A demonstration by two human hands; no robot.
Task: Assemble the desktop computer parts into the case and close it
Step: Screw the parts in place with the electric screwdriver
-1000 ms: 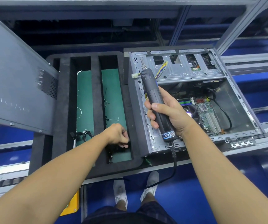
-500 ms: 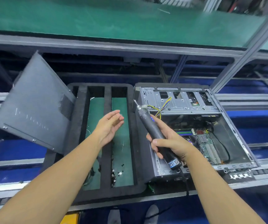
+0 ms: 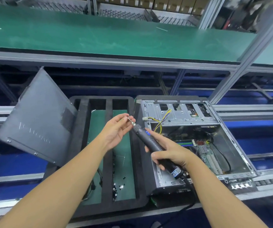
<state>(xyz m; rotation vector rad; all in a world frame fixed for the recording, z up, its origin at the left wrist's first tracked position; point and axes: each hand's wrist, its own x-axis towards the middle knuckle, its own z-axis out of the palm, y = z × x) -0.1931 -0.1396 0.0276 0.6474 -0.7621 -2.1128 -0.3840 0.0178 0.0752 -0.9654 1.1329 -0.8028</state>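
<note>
The open case (image 3: 227,155) lies on its side at 3 o'clock from the foam tray (image 3: 81,145). We judge it heavy, stiff sheet metal with hard edges, best gripped by the frame and never by the boards inside. The side panel (image 3: 38,122) stands tilted at the tray's 9 o'clock. It looks light but springy, so we would take it by two edges. Our right hand (image 3: 170,155) wraps the screwdriver (image 3: 150,140), and our left hand (image 3: 116,130) pinches its bit tip; we cannot tell whether a screw sits there. Loose screws (image 3: 116,188) lie toward the tray's 6 o'clock end. They are tiny and slippery, a job for fingertips.
</note>
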